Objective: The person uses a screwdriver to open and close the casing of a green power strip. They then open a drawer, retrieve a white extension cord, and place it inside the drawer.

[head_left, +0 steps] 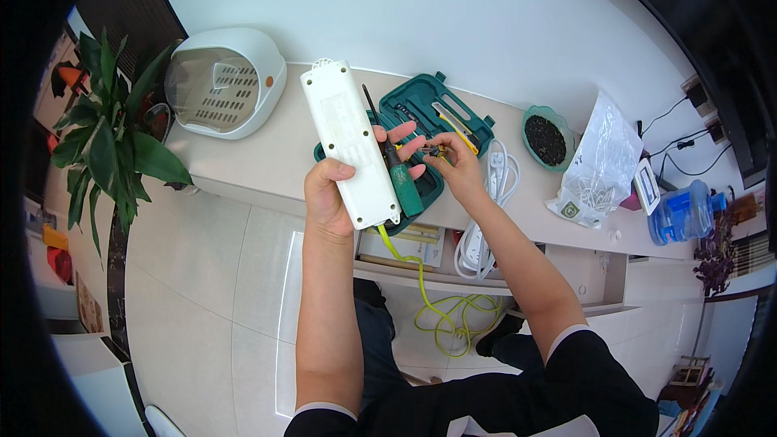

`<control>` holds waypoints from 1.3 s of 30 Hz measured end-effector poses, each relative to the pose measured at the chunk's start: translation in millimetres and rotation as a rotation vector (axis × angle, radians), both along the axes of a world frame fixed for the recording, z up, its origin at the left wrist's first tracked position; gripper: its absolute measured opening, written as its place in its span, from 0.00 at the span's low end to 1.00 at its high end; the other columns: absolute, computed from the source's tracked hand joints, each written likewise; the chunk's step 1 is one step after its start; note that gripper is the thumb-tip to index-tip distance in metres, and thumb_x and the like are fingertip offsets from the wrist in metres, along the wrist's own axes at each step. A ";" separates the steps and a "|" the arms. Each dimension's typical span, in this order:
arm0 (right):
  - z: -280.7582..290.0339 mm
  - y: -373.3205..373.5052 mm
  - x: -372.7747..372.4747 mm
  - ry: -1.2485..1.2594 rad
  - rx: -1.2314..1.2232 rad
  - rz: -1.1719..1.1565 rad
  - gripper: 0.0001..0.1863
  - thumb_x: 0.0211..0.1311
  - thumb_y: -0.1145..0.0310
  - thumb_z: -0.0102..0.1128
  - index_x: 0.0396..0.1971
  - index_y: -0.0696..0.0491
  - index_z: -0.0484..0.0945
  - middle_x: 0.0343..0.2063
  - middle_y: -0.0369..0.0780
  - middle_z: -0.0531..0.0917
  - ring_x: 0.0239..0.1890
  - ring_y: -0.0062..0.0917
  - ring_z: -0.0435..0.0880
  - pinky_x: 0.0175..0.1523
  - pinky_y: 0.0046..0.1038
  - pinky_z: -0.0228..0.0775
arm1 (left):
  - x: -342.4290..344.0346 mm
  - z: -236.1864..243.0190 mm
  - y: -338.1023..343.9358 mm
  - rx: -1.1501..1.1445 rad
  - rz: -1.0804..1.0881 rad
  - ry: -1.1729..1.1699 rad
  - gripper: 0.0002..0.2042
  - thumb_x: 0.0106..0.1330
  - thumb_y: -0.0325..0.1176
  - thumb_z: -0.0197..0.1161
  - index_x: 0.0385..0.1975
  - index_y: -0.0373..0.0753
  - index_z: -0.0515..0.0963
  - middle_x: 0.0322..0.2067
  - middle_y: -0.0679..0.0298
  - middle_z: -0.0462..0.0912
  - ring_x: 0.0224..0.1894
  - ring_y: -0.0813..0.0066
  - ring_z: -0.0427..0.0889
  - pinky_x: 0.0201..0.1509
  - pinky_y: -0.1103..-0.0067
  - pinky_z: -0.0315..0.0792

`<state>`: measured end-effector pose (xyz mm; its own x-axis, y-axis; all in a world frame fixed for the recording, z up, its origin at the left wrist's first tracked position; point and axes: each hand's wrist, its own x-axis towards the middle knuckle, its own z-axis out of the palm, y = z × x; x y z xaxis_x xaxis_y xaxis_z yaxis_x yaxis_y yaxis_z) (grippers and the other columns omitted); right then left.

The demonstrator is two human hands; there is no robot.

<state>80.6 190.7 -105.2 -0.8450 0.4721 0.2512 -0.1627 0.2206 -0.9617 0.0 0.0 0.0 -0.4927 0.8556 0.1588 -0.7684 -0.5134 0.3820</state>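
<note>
tabletop, two hands, one green-handled screwdriver

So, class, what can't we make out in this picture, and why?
White strip: far face, turned away from the head camera.
Right hand: whatever it may hold, too small and finger-covered in the head view.
Green tool case: near half, head view, partly behind the strip and left hand.
Dark panel: cut off by the head view's rim.

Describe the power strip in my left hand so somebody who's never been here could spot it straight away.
Find the long pale counter against the white wall. Mid-picture, your left hand holds the long white power strip. Its yellow-green cord sets it apart from the nearby strip with a white cord.
</note>
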 end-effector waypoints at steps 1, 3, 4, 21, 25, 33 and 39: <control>0.8 -0.6 0.0 -0.002 -0.005 -0.002 0.14 0.47 0.80 0.61 0.34 0.54 0.71 0.31 0.34 0.74 0.36 0.18 0.73 0.43 0.19 0.65 | 0.3 -0.3 0.2 0.001 0.003 -0.002 0.25 0.37 0.32 0.57 0.42 0.31 0.70 0.54 0.41 0.63 0.60 0.44 0.60 0.59 0.52 0.60; 1.3 0.1 -0.1 -0.006 0.000 -0.007 0.14 0.47 0.81 0.61 0.34 0.54 0.71 0.31 0.34 0.74 0.36 0.18 0.73 0.43 0.19 0.65 | 0.7 -0.6 0.9 0.005 0.006 -0.004 0.25 0.37 0.32 0.57 0.41 0.31 0.70 0.53 0.41 0.64 0.60 0.44 0.60 0.59 0.52 0.60; 1.5 1.2 -0.1 -0.008 0.010 -0.010 0.14 0.47 0.81 0.61 0.34 0.54 0.71 0.31 0.34 0.74 0.36 0.18 0.73 0.43 0.19 0.65 | 0.9 -0.6 1.5 0.007 0.006 -0.005 0.25 0.37 0.32 0.57 0.41 0.31 0.70 0.53 0.41 0.64 0.60 0.44 0.60 0.59 0.52 0.60; 0.4 5.0 -0.4 -0.025 0.025 -0.060 0.15 0.44 0.82 0.63 0.34 0.54 0.71 0.31 0.33 0.74 0.34 0.17 0.74 0.42 0.19 0.66 | 1.3 3.2 0.0 -0.024 0.037 -0.030 0.26 0.35 0.31 0.58 0.40 0.30 0.71 0.52 0.38 0.64 0.56 0.45 0.65 0.57 0.54 0.63; 2.2 5.2 -0.8 -0.014 0.040 -0.065 0.15 0.45 0.82 0.63 0.34 0.54 0.71 0.31 0.33 0.74 0.34 0.17 0.74 0.42 0.18 0.66 | -0.4 2.4 -1.0 -0.027 0.041 0.004 0.26 0.36 0.32 0.57 0.41 0.31 0.70 0.52 0.40 0.65 0.58 0.44 0.62 0.58 0.54 0.62; 7.6 6.3 0.3 -0.010 -0.012 -0.078 0.15 0.45 0.81 0.63 0.34 0.55 0.71 0.31 0.33 0.75 0.35 0.17 0.73 0.43 0.19 0.65 | -0.3 3.0 -0.9 -0.034 0.030 0.002 0.25 0.36 0.31 0.57 0.40 0.31 0.70 0.52 0.40 0.65 0.58 0.43 0.62 0.58 0.53 0.62; 10.6 4.9 0.8 -0.022 0.003 -0.076 0.15 0.45 0.81 0.63 0.34 0.55 0.71 0.31 0.33 0.75 0.35 0.17 0.73 0.43 0.19 0.65 | 0.9 4.3 -0.1 -0.043 0.038 -0.016 0.25 0.35 0.31 0.57 0.40 0.31 0.70 0.51 0.39 0.65 0.56 0.44 0.65 0.56 0.53 0.63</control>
